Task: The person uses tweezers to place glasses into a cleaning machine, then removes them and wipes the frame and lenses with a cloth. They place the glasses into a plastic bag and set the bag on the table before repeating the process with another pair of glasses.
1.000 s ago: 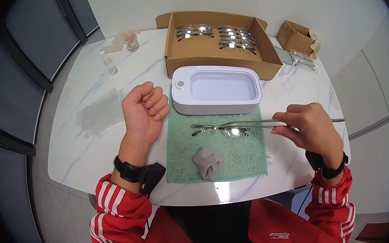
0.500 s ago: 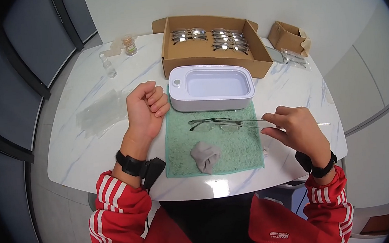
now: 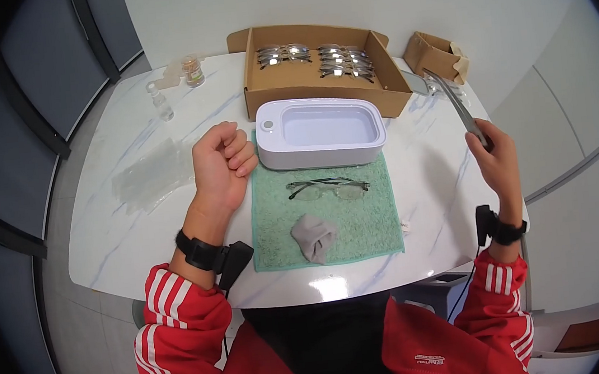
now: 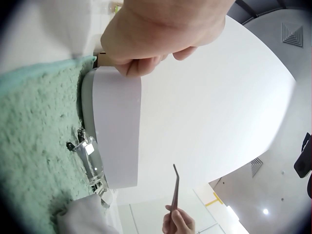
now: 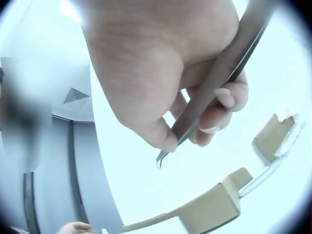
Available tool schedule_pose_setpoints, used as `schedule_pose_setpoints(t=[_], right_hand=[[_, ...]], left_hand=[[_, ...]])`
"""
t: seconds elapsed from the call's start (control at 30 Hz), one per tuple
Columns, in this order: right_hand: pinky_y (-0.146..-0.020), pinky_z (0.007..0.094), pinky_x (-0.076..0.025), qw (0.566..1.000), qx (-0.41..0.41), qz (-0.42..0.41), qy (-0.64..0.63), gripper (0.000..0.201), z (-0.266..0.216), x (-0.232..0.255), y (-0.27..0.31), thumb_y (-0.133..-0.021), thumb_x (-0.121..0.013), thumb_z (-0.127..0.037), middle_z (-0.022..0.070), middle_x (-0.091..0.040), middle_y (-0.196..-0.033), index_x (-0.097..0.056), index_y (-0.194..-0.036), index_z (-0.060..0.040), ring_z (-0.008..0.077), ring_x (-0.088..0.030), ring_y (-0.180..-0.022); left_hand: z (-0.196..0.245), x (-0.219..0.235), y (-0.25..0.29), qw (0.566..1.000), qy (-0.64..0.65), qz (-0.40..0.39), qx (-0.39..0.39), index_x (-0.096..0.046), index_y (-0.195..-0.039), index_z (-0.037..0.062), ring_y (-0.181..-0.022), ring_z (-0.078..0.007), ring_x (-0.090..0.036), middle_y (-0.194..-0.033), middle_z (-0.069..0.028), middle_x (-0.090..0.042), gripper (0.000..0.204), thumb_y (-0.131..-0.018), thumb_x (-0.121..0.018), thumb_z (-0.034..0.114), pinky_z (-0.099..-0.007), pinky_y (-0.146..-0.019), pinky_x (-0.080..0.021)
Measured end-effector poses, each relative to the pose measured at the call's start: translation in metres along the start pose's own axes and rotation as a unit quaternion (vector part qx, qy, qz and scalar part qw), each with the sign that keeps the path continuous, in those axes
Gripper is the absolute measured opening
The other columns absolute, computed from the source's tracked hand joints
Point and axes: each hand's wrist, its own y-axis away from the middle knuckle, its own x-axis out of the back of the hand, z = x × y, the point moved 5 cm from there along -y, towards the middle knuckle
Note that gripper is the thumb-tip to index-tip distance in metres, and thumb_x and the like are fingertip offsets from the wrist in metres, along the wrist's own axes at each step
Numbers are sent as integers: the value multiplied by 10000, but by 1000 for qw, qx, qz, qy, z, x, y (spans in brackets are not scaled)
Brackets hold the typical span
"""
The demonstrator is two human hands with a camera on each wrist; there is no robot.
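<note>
In the head view my right hand [image 3: 498, 157] holds metal tweezers [image 3: 455, 100], raised over the table's right side. The right wrist view shows the tweezers [image 5: 204, 92] between thumb and fingers, with a bent tip. A pair of glasses [image 3: 329, 190] lies folded on the green towel [image 3: 276, 240], just in front of the white basin [image 3: 322, 156]. Below the glasses sits a crumpled grey cloth [image 3: 314, 237]. My left hand [image 3: 222, 167] is curled with nothing in it, left of the basin, its fingers close to the basin's edge.
A cardboard box [image 3: 319, 93] with several glasses stands behind the basin. Further right are a small carton [image 3: 435, 57] and bagged glasses [image 3: 452, 89]. Clear plastic sleeves [image 3: 152, 174], a spray bottle [image 3: 160, 103] and a jar [image 3: 193, 73] occupy the left side.
My right hand has moved right and up from the glasses, taking the tweezers along. The glasses are let go and lie on the towel. The left hand stays curled in about the same place.
</note>
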Motion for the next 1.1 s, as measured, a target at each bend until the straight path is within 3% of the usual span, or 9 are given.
schedule_pose_setpoints(t=[0.13,0.23,0.47,0.6,0.73,0.83,0.93,1.03,1.1], right_hand=[[-713,432,-527,990,-29,-31,134,279,56,-41,-15,-844,-677,-194,231,-697,-810,-722,-1020,17,397,-670,-730],[-756,461,-535,976,-75,-112,169,241,74,-70,-28,-831,-690,-197,238,-704,-835,-747,-967,-6,416,-682,-796],[-788,451,-551,969,-34,-101,224,256,71,-101,-54,-811,-735,-240,217,-722,-851,-765,-918,-9,400,-697,-838],[-805,430,-553,961,-102,-173,192,334,59,-107,-60,-810,-759,-278,221,-730,-895,-761,-1005,-7,387,-702,-856],[-792,424,-550,976,-62,-123,166,390,59,-110,-62,-803,-785,-295,210,-735,-886,-749,-1047,7,365,-709,-848],[-778,387,-548,992,-7,-43,116,439,32,-100,-65,-787,-810,-288,191,-733,-852,-735,-1070,40,307,-714,-808],[-666,310,-497,993,-13,90,-80,331,7,-86,-64,-836,-799,-270,93,-662,-707,-720,-929,38,192,-629,-663],[-500,259,-243,906,-44,126,-401,396,-8,-84,-54,-976,-681,-232,-70,-390,-611,-492,-655,-98,53,-323,-546],[-488,264,-229,864,-89,74,-490,397,-9,-93,-43,-975,-676,-218,-72,-385,-594,-478,-648,-111,51,-300,-522]], left_hand=[[0,0,1,1000,-1,10,-9,-370,-683,154,-497,-82,-270,-602,42,-301,285,-930,-511,142,-257,-439,-250],[-1,1,1,1000,-1,5,-14,-370,-683,156,-495,-80,-275,-602,43,-305,285,-929,-513,144,-256,-438,-247],[1,1,2,1000,-6,12,-15,-361,-680,158,-500,-80,-278,-606,44,-299,295,-933,-511,150,-254,-440,-248],[1,2,1,1000,-5,2,-16,-351,-679,159,-506,-83,-277,-609,43,-291,304,-942,-503,153,-254,-442,-249],[1,0,2,1000,-11,12,-17,-344,-681,156,-510,-87,-272,-611,39,-287,307,-948,-495,151,-254,-444,-251],[2,0,2,1000,-9,7,-23,-338,-686,150,-514,-89,-269,-617,36,-283,310,-955,-490,151,-254,-448,-254],[3,2,1,1000,5,1,-29,-333,-690,144,-521,-91,-270,-626,34,-278,314,-963,-487,151,-252,-453,-256],[3,1,2,999,13,4,-32,-329,-694,140,-526,-91,-272,-637,31,-279,316,-971,-480,149,-251,-458,-259],[2,-1,2,1000,13,8,-27,-330,-697,138,-527,-92,-272,-639,30,-281,313,-973,-476,146,-251,-459,-260]])
